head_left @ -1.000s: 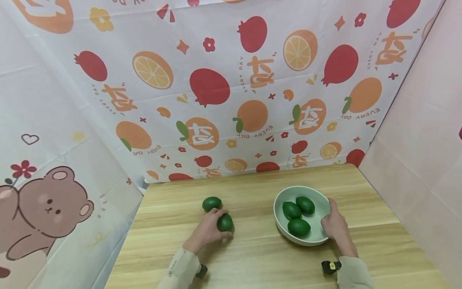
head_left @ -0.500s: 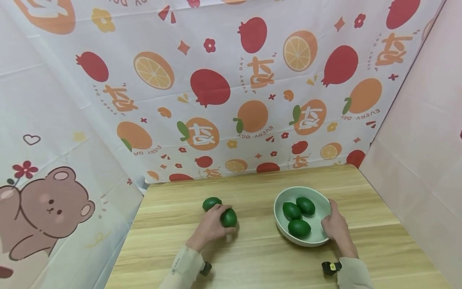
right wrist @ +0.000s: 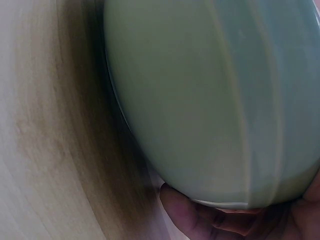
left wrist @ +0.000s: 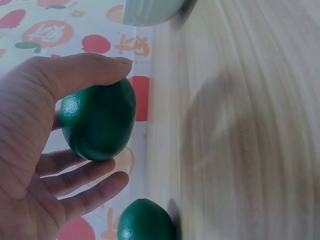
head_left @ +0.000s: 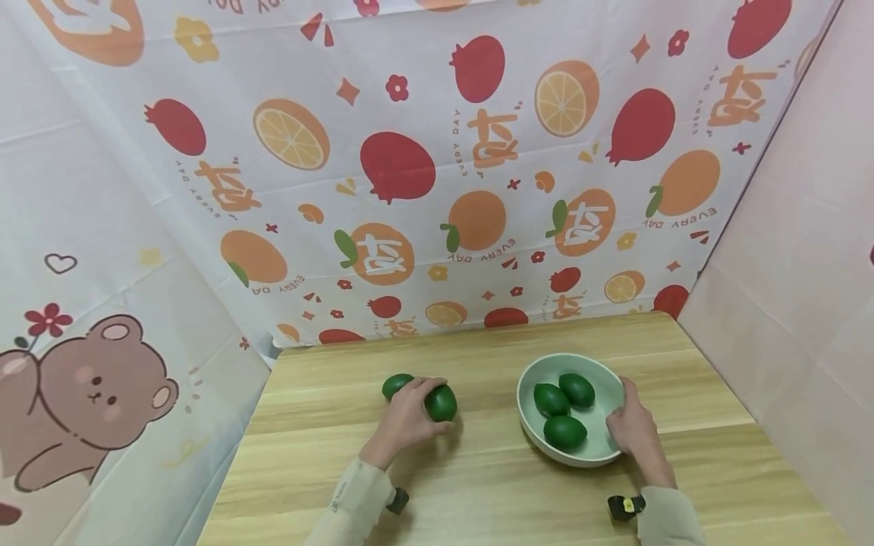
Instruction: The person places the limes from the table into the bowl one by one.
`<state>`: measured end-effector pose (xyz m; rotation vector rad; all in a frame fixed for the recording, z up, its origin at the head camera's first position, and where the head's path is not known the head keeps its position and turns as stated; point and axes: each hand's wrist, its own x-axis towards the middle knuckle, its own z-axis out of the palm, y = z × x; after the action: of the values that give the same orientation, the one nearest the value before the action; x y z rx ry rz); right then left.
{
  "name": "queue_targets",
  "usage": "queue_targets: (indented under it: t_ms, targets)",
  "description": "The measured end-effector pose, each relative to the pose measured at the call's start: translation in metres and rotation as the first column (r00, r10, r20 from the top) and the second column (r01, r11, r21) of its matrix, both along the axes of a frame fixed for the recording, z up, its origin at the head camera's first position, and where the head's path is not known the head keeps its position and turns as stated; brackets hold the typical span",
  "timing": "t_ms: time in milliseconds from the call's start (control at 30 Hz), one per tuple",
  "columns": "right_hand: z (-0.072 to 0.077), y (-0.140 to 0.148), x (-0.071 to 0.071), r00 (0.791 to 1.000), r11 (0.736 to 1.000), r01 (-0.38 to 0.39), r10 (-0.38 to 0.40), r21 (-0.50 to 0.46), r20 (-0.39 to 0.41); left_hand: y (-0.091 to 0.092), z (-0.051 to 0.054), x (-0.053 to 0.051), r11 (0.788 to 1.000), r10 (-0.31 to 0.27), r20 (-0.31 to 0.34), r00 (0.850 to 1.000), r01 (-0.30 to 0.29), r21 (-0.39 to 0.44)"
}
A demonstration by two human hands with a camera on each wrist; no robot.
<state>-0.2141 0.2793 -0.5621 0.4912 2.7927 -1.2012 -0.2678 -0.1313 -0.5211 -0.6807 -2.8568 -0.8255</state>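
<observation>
My left hand (head_left: 407, 418) pinches a dark green lime (head_left: 441, 403) between thumb and fingers; in the left wrist view that lime (left wrist: 100, 120) hangs apart from the table, its shadow on the wood. A second lime (head_left: 396, 385) lies on the table just behind the hand, partly covered by it. At the right, my right hand (head_left: 633, 426) grips the rim of a pale green bowl (head_left: 599, 425), thumb inside and fingers under the outer wall. Three limes sit in the bowl, one of them (head_left: 565, 432) nearest the front. The right wrist view shows mostly the bowl's outer side (right wrist: 180, 100).
The wooden table (head_left: 492, 485) ends at a fruit-printed cloth (head_left: 410, 189) hanging behind it. Pale cloths also hang at left and right, the left one printed with a bear (head_left: 95, 394). Bare wood lies between the left hand and the bowl.
My left hand has raised the lime and carried it a little to the right and back, away from the lime left on the table. The right hand and bowl have stayed in place.
</observation>
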Motion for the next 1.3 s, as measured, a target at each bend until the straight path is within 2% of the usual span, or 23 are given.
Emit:
queue_targets:
  t_ms: [367,600,800,1100,1300]
  targets:
    - [-0.001,0.000,0.001,1.000,1.000,0.002,-0.002,0.016,-0.010,0.014,0.008,-0.003,0.999,-0.026,-0.037,0.999,0.027,0.028]
    - [-0.003,0.001,0.002,1.000,1.000,0.008,-0.008,0.021,-0.005,0.022,0.013,-0.005,0.996,-0.075,-0.096,0.993,0.080,0.047]
    - [-0.002,0.001,0.001,1.000,1.000,0.006,-0.006,0.024,-0.005,0.028,0.017,-0.006,0.995,-0.086,-0.101,0.991,0.091,0.048]
    - [-0.003,0.002,0.003,1.000,0.999,0.002,-0.001,0.033,-0.009,0.042,0.020,-0.002,0.992,-0.110,-0.096,0.989,0.116,0.056]
    - [-0.004,0.003,0.004,1.000,1.000,-0.003,0.004,0.022,-0.014,0.052,0.026,0.000,0.992,-0.114,-0.096,0.989,0.118,0.042]
